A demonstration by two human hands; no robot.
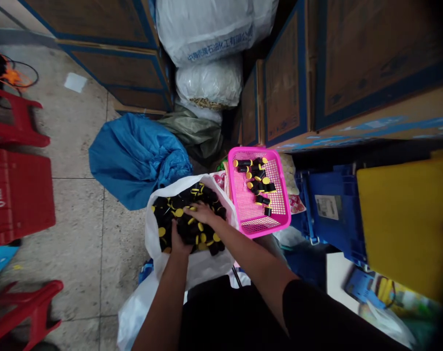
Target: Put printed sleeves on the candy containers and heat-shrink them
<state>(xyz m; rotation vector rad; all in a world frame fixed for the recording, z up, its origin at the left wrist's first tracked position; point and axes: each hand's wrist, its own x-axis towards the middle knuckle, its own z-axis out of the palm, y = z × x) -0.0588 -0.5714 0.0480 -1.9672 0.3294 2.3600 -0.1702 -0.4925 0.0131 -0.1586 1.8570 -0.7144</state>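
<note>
A white woven sack [151, 233] stands open in front of me, filled with small black cylindrical pieces with yellow round ends [179, 212]. Both hands are inside its mouth. My left hand [179, 240] reaches into the near side of the heap, its fingers mostly hidden among the pieces. Across the top of the heap lies my right hand [202, 213], fingers stretched out and apart, touching the pieces. Right beside the sack is a pink plastic basket [239, 209] with several of the same black and yellow pieces [257, 176] scattered inside.
Blue woven sack [137, 156] sits left of the white one. Boxes with blue edges [283, 92] are stacked at the back and right. White sacks [214, 34] lie between them. Red stools [27, 312] stand left; a blue crate [329, 207] and a yellow panel [400, 219] are right.
</note>
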